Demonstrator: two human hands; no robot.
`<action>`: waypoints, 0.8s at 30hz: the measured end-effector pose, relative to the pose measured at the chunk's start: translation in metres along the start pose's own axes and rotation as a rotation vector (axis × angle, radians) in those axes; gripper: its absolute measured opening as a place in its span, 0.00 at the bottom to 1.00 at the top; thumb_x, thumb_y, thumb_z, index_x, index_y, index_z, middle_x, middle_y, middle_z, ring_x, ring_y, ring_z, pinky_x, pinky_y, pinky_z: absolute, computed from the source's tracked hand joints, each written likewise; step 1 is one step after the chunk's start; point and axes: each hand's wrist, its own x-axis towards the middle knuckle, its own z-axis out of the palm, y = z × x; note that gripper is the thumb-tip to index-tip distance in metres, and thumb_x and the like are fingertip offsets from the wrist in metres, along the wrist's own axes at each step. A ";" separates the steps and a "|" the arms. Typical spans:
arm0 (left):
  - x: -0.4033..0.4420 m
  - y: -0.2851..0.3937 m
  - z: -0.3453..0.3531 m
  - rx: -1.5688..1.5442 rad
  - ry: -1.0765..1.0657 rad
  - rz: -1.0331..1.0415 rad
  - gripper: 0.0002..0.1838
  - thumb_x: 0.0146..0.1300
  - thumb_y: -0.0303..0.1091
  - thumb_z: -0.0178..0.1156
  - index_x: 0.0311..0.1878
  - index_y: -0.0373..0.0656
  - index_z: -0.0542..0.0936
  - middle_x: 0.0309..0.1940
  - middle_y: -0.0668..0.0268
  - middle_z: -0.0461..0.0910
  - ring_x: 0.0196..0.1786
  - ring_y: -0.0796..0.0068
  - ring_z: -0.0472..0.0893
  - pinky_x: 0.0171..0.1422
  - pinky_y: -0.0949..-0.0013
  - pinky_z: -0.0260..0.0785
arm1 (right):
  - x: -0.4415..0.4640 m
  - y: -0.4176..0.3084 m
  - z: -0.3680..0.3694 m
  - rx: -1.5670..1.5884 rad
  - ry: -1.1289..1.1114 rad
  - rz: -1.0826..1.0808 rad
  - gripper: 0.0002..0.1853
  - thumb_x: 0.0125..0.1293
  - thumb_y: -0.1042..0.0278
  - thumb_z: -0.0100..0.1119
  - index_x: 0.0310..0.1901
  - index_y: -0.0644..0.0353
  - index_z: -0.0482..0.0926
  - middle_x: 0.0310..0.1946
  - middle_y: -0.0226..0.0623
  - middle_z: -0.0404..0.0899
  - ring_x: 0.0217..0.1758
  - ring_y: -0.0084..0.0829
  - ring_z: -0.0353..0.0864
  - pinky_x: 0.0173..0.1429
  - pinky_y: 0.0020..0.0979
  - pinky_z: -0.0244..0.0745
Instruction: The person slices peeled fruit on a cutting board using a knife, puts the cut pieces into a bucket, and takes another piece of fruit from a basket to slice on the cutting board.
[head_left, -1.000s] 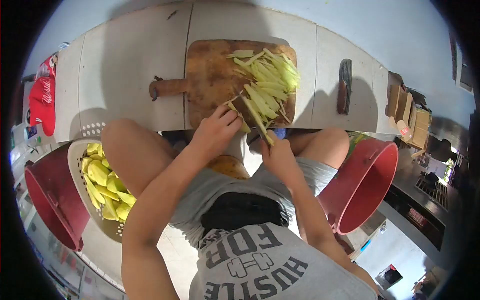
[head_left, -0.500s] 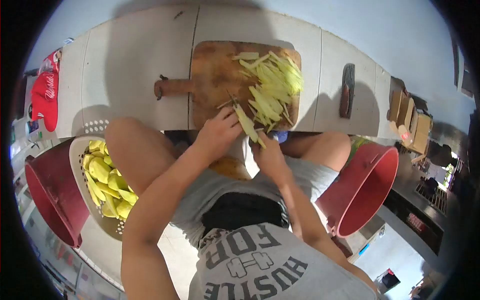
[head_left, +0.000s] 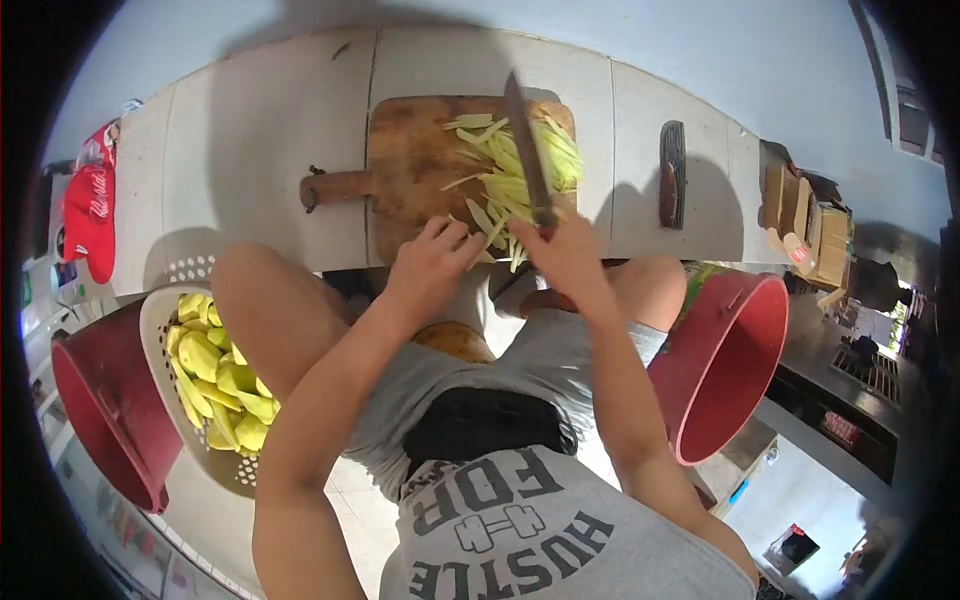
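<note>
Strips (head_left: 505,187), pale green, heaped at upper centre, probably light, slick, snappable, best pinched mid-length, left hand (head_left: 432,262) curled beside them, pinch unclear, right hand (head_left: 562,250) wrapped around knife (head_left: 528,150)!

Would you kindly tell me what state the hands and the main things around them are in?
Right hand: closed around the knife handle
Knife: held, blade over the strips
Left hand: fingers bent, grip unclear
Wooden cutting board: flat on the tiled counter
Pale-green strips: cut, loosely piled
Colander: holding peeled pieces
Right-hand red bucket: uncovered
</note>
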 end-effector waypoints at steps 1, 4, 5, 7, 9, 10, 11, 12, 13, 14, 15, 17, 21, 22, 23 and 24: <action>0.000 0.001 0.000 0.014 -0.025 -0.018 0.24 0.51 0.25 0.66 0.54 0.48 0.82 0.47 0.67 0.80 0.55 0.61 0.80 0.46 0.60 0.81 | -0.004 0.002 0.011 -0.141 0.011 0.018 0.24 0.64 0.55 0.70 0.50 0.69 0.78 0.29 0.51 0.84 0.35 0.50 0.86 0.43 0.48 0.78; 0.002 0.000 -0.001 0.007 -0.011 -0.025 0.24 0.50 0.24 0.65 0.54 0.48 0.82 0.47 0.67 0.80 0.54 0.61 0.80 0.45 0.59 0.81 | 0.000 0.022 0.026 -0.292 0.052 -0.010 0.28 0.60 0.53 0.74 0.50 0.68 0.75 0.26 0.50 0.82 0.34 0.50 0.85 0.43 0.48 0.78; 0.001 -0.002 -0.001 -0.017 0.019 -0.013 0.24 0.50 0.23 0.65 0.53 0.48 0.81 0.47 0.66 0.80 0.53 0.60 0.80 0.45 0.59 0.81 | 0.002 0.029 0.031 -0.300 0.080 -0.049 0.29 0.59 0.52 0.75 0.50 0.68 0.74 0.26 0.50 0.82 0.33 0.51 0.84 0.44 0.48 0.78; -0.001 -0.002 0.001 -0.022 0.014 -0.029 0.23 0.49 0.22 0.65 0.52 0.47 0.81 0.47 0.66 0.80 0.53 0.60 0.80 0.45 0.59 0.81 | 0.011 0.025 0.030 -0.298 0.084 0.006 0.28 0.57 0.53 0.76 0.45 0.69 0.73 0.27 0.50 0.82 0.34 0.51 0.84 0.44 0.47 0.78; 0.000 -0.001 0.003 -0.030 0.022 -0.032 0.22 0.49 0.21 0.65 0.51 0.47 0.81 0.47 0.66 0.80 0.53 0.59 0.80 0.46 0.59 0.81 | 0.020 0.021 0.024 -0.249 0.143 0.068 0.26 0.56 0.57 0.78 0.43 0.67 0.74 0.25 0.43 0.78 0.32 0.40 0.81 0.41 0.42 0.77; -0.001 -0.001 0.003 -0.032 0.028 -0.036 0.21 0.49 0.22 0.65 0.50 0.46 0.80 0.48 0.65 0.80 0.54 0.59 0.80 0.46 0.59 0.81 | 0.017 0.012 0.018 -0.250 0.145 0.067 0.26 0.56 0.57 0.78 0.43 0.67 0.74 0.25 0.43 0.78 0.32 0.40 0.81 0.41 0.42 0.77; -0.001 -0.001 0.003 -0.032 0.035 -0.041 0.20 0.49 0.22 0.65 0.49 0.46 0.80 0.48 0.65 0.80 0.54 0.59 0.80 0.47 0.59 0.81 | 0.012 0.002 0.011 -0.246 0.085 0.089 0.26 0.55 0.59 0.78 0.44 0.67 0.74 0.25 0.43 0.78 0.32 0.40 0.81 0.41 0.42 0.77; 0.000 -0.001 0.002 -0.031 0.040 -0.040 0.20 0.49 0.22 0.65 0.49 0.46 0.80 0.48 0.65 0.80 0.54 0.59 0.80 0.47 0.59 0.81 | 0.008 -0.003 0.007 -0.243 0.025 0.109 0.26 0.54 0.61 0.79 0.45 0.66 0.73 0.24 0.43 0.78 0.32 0.40 0.82 0.40 0.42 0.77; 0.000 0.000 0.002 -0.040 0.030 -0.045 0.20 0.50 0.22 0.65 0.48 0.46 0.80 0.48 0.65 0.80 0.55 0.59 0.80 0.47 0.59 0.81 | 0.005 -0.002 0.006 -0.245 0.027 0.109 0.26 0.54 0.61 0.79 0.45 0.66 0.73 0.24 0.43 0.78 0.32 0.40 0.82 0.40 0.42 0.77; 0.001 0.000 0.001 -0.049 0.020 -0.050 0.20 0.50 0.22 0.65 0.48 0.46 0.80 0.49 0.65 0.81 0.55 0.59 0.80 0.48 0.59 0.81 | 0.002 0.003 0.006 -0.271 -0.047 0.065 0.27 0.53 0.62 0.79 0.46 0.66 0.72 0.25 0.45 0.78 0.33 0.43 0.83 0.41 0.43 0.77; 0.001 0.000 0.002 -0.050 0.020 -0.049 0.20 0.50 0.22 0.65 0.48 0.46 0.80 0.49 0.65 0.81 0.55 0.59 0.80 0.48 0.59 0.81 | 0.000 0.009 0.007 -0.297 -0.120 0.021 0.28 0.52 0.63 0.79 0.47 0.65 0.71 0.26 0.47 0.79 0.34 0.46 0.84 0.41 0.44 0.77; -0.001 -0.001 0.004 -0.025 0.046 -0.033 0.19 0.50 0.23 0.66 0.48 0.46 0.80 0.48 0.65 0.81 0.55 0.58 0.80 0.48 0.59 0.81 | 0.003 0.026 0.020 -0.341 -0.077 -0.062 0.28 0.53 0.64 0.79 0.48 0.65 0.70 0.26 0.49 0.79 0.36 0.49 0.84 0.42 0.45 0.77; -0.001 -0.002 0.005 -0.009 0.041 -0.026 0.18 0.51 0.24 0.67 0.47 0.46 0.80 0.48 0.65 0.81 0.56 0.59 0.80 0.48 0.58 0.80 | 0.026 0.018 0.037 -0.424 0.025 -0.131 0.26 0.56 0.68 0.75 0.48 0.65 0.68 0.31 0.57 0.82 0.39 0.63 0.83 0.44 0.54 0.78; -0.002 -0.002 0.006 -0.012 0.032 -0.033 0.18 0.51 0.25 0.68 0.47 0.46 0.80 0.48 0.65 0.81 0.55 0.59 0.80 0.48 0.58 0.80 | 0.031 0.009 0.036 -0.423 0.027 -0.131 0.26 0.56 0.68 0.75 0.48 0.65 0.68 0.31 0.57 0.82 0.39 0.63 0.83 0.44 0.54 0.78; -0.001 -0.002 0.006 -0.015 0.025 -0.039 0.18 0.52 0.25 0.68 0.47 0.47 0.80 0.48 0.65 0.81 0.55 0.59 0.80 0.48 0.58 0.80 | 0.038 0.001 0.034 -0.392 0.045 -0.083 0.25 0.56 0.68 0.74 0.48 0.65 0.67 0.30 0.58 0.82 0.39 0.63 0.83 0.43 0.54 0.78; -0.001 -0.003 0.008 -0.012 0.028 -0.037 0.18 0.52 0.25 0.68 0.47 0.47 0.80 0.48 0.65 0.81 0.55 0.59 0.80 0.48 0.58 0.80 | 0.044 -0.004 0.033 -0.360 0.062 -0.038 0.24 0.57 0.69 0.73 0.47 0.64 0.67 0.30 0.58 0.82 0.38 0.63 0.83 0.42 0.54 0.78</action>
